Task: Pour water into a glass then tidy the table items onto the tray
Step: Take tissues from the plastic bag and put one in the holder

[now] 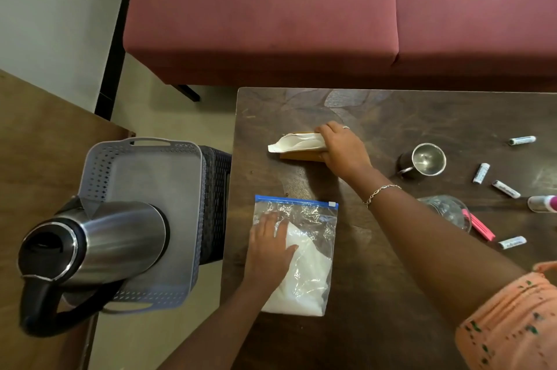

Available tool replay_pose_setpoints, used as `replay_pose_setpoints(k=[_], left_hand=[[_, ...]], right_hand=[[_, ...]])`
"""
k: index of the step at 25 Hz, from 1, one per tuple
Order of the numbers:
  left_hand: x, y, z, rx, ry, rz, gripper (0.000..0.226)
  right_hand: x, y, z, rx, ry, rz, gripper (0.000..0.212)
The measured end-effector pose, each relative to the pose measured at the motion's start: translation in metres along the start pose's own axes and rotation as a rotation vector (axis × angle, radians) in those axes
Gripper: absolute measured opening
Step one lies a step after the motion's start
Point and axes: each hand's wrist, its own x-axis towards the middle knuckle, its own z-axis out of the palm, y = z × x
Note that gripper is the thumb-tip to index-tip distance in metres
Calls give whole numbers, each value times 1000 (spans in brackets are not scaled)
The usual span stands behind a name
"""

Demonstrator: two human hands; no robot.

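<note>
My left hand (269, 246) lies flat, fingers spread, on a clear zip bag (304, 261) of white powder with a blue seal, near the dark table's left edge. My right hand (340, 146) grips a small brown packet (297, 146) with white paper on top, farther back on the table. A grey perforated tray (144, 219) stands to the left of the table, with a steel kettle (93, 246) standing in it. The clear glass (449, 210) sits behind my right forearm, partly hidden.
A steel mug (426, 160) stands right of my right hand. Several white batteries (480, 173) and a pink marker (479, 225) lie scattered at the table's right. A dark basket (215, 204) sits between tray and table. A red sofa (331, 14) runs behind.
</note>
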Motion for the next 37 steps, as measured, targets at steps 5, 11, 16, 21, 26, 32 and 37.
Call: replay_pose_setpoints(k=[5,11,16,21,26,32,37], left_hand=[[-16,-6,-8,-310,77,-610,64],[-17,-9,-2,-539,-104,-815,47],[-20,-7,5,-671,-35,-836,18],[-40,-14,6,-636,-17,-837,18],[-66,-35,15,-588,-8,-861,23],[-75,-43,20,-614,26,-919,14],[-67,-29,14,-413,116,-773,47]], right_hand=[[-44,1,-11,69,65,15,40],[-97,5,-6,125,43,42,41],[-115,10,-5,126,29,29,41],[-128,14,-6,104,5,-5,41],[-140,19,7,10,-54,-30,38],[-147,30,22,-59,-82,-47,39],[-144,43,25,-88,-86,-36,39]])
